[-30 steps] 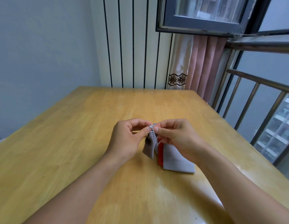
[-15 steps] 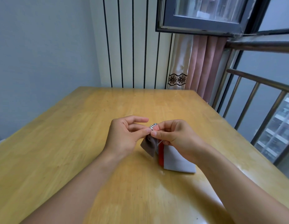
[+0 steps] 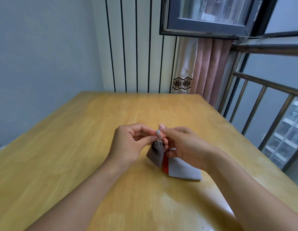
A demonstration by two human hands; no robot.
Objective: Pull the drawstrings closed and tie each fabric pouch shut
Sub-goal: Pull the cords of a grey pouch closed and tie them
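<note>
- Both hands pinch the pale cord [image 3: 158, 136] at the neck of a small grey pouch [image 3: 156, 153]: the left hand [image 3: 130, 145] closes thumb and forefinger on it from one side, the right hand [image 3: 183, 145] nips it from the other with the forefinger raised
- Held this way, the pouch hangs just above the table [image 3: 78, 147], its mouth already gathered tight
- Behind it, partly hidden by the right hand, lie a red pouch [image 3: 165, 164] and a lighter grey one [image 3: 184, 170], flat on the wood and touching each other; whether these are tied cannot be told
- Judging by the puckered mouth, the closing pull looks done and the knot is the step in hand; how far the knot has got is too small to see
- Next, the move likely calls for crossing the cord ends and drawing them snug while keeping the neck pinched, so the gather does not slacken
- Pale varnished wood makes up the surface, with a soft sheen near the person
- Beyond it stand a striped wall [image 3: 136, 47], a pink curtain [image 3: 209, 72], a dark-framed window [image 3: 209, 15] and a metal railing [image 3: 268, 100] on the right
</note>
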